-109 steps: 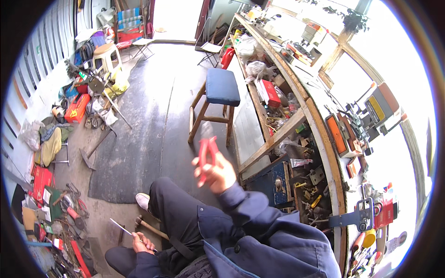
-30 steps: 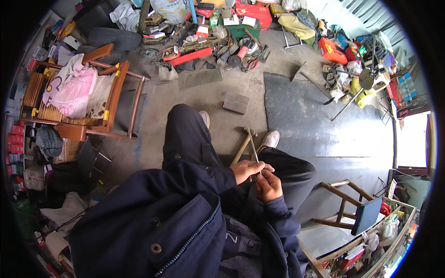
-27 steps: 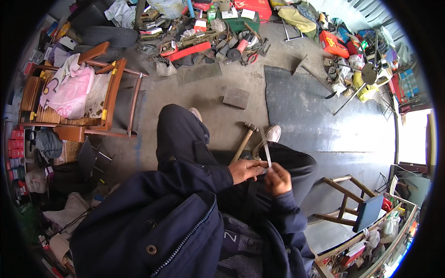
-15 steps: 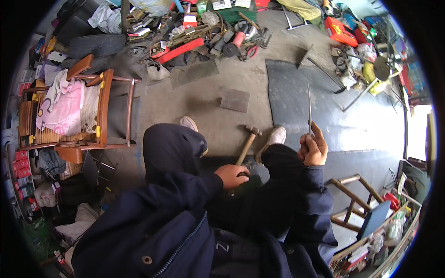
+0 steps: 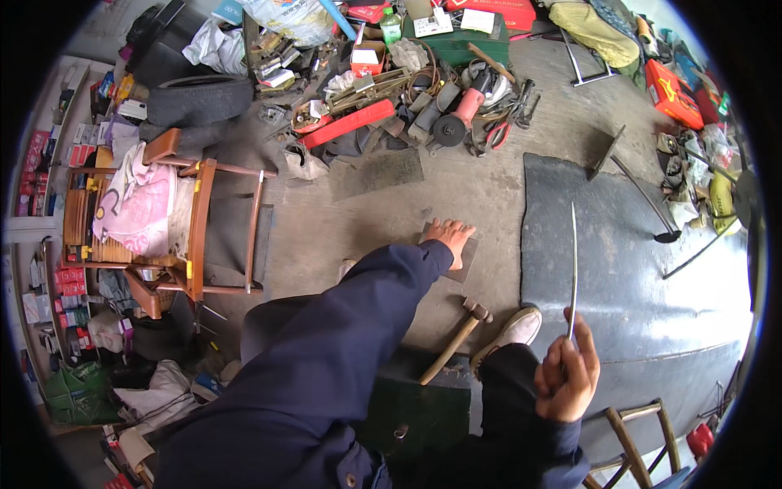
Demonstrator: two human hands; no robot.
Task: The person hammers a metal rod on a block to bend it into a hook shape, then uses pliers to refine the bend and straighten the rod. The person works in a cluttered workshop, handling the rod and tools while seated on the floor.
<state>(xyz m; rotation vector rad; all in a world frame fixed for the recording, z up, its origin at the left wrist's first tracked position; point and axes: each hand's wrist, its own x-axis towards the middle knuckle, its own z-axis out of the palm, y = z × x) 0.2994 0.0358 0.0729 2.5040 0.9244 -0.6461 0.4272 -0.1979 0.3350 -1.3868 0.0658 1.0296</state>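
My left hand is stretched far forward, its fingers spread over a square brown-grey plate on the floor. The palm covers part of the plate, and whether the fingers hook under its edge cannot be seen. My right hand is closed around the lower end of a long, thin metal blade, seen nearly edge-on and pointing upward. Between the plate and my body lies a hammer, its wooden handle angled toward me and its head beside my white shoe.
A wooden folding chair with a pink cloth stands at the left. Farther off are a red angle grinder, a red bar and piled tools. Dark matting covers the right floor, with a metal stand. A wooden stool is at lower right.
My left hand has left the hammer handle and reached forward onto the plate. The hammer now lies unheld. My right hand still holds the blade upright. The view has shifted.
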